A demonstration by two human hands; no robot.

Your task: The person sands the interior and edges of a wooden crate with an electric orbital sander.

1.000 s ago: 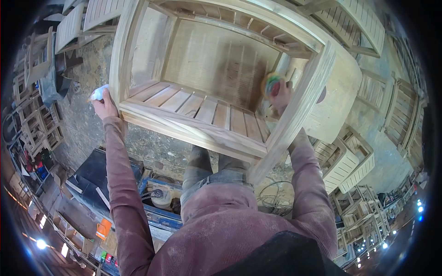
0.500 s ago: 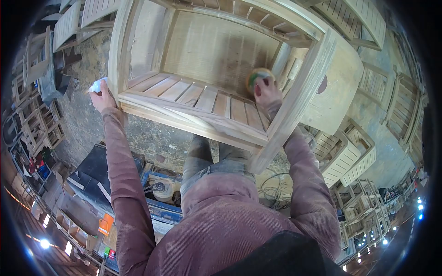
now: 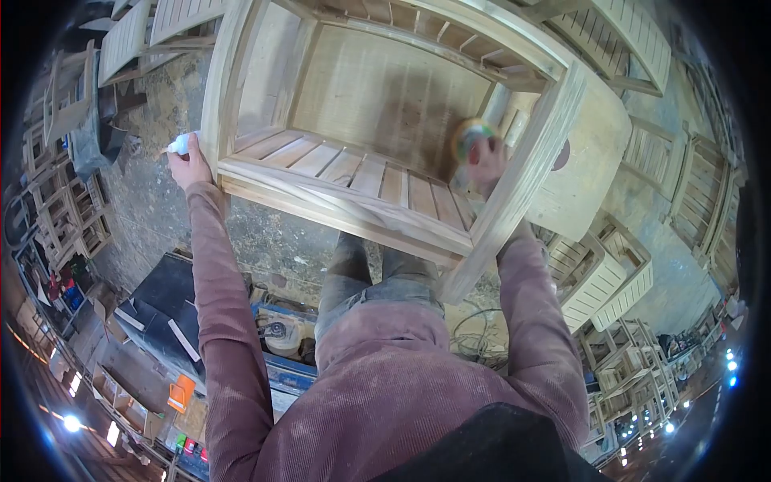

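A wooden frame with slatted sides and a plain panel [image 3: 393, 88] stands in front of me. My left hand [image 3: 190, 166] is at its left outer corner, fingers closed around a small white bottle [image 3: 181, 145] with a narrow tip pointing left. My right hand [image 3: 487, 165] reaches inside the frame near the right post [image 3: 526, 165], gripping a round, disc-like object [image 3: 467, 140] with a multicoloured rim. Motion blurs that object, so I cannot tell its exact kind. Below it run the lower slats [image 3: 369, 175].
A pale board with a dark round spot [image 3: 590, 153] lies right of the frame. Slatted wooden pieces [image 3: 598, 281] stand farther right. At lower left are a black box [image 3: 161, 301], a blue-edged bench with a tub [image 3: 281, 337] and an orange item [image 3: 181, 394].
My right hand has moved rightward with the round object, closer to the right post. The frame and my left hand with the bottle appear shifted slightly right.
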